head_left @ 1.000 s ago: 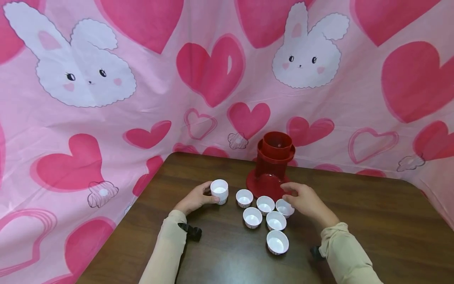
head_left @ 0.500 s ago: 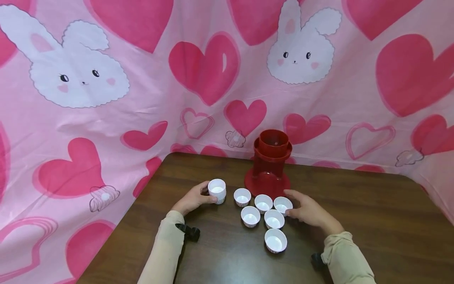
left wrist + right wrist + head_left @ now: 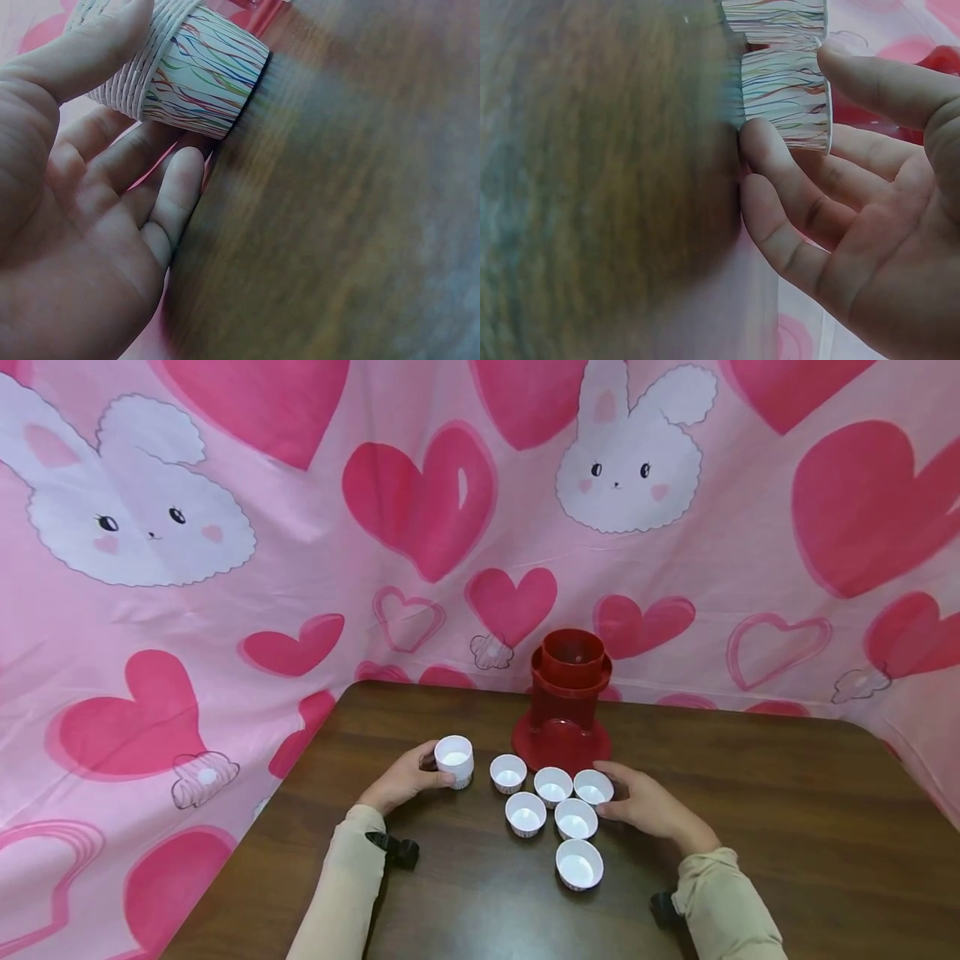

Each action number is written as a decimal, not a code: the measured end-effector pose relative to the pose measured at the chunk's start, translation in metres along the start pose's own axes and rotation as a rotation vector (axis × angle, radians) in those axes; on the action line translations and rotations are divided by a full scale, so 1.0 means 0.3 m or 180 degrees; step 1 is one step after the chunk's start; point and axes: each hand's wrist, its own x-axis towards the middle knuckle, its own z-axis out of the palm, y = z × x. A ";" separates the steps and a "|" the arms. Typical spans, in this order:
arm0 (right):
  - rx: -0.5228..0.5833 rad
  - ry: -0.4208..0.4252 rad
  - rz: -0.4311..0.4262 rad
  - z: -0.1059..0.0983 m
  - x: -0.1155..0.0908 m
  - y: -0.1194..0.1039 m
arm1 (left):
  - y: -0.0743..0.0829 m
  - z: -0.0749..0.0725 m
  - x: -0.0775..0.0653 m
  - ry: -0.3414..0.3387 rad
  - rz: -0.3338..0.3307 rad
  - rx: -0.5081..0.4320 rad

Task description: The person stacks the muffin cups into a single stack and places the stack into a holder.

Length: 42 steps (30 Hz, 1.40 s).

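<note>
My left hand (image 3: 405, 777) grips a stack of white paper baking cups (image 3: 454, 760) on the left side of the group. In the left wrist view the stack (image 3: 206, 71) shows coloured wavy lines and several nested rims under my thumb. My right hand (image 3: 648, 802) holds the back right baking cup (image 3: 593, 787), fingers around its side. The right wrist view has my thumb at the rim of this cup (image 3: 787, 94), with fingertips low on its wall near the table. Several more single baking cups (image 3: 576, 819) stand upright between my hands.
Behind the cups stands a red plastic holder (image 3: 567, 681) with a round base and a tube on top. All stand on a brown wooden table (image 3: 480, 910). A pink cloth (image 3: 300, 527) with hearts and rabbits hangs behind and left of the table.
My right hand has come down from above the back right cup and taken hold of its side. My left hand keeps its grip on the stack. The head view has shifted slightly.
</note>
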 end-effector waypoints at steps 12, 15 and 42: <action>-0.0082 0.0071 0.0230 0.021 0.006 0.001 | -0.008 -0.002 0.005 0.0018 -0.0032 0.0038; -0.0094 0.0085 0.0256 0.020 0.007 0.001 | -0.009 0.000 0.007 0.0020 -0.0046 0.0030; -0.0003 0.0329 0.0522 0.010 0.001 -0.019 | -0.003 -0.006 0.004 0.0015 -0.0018 0.0044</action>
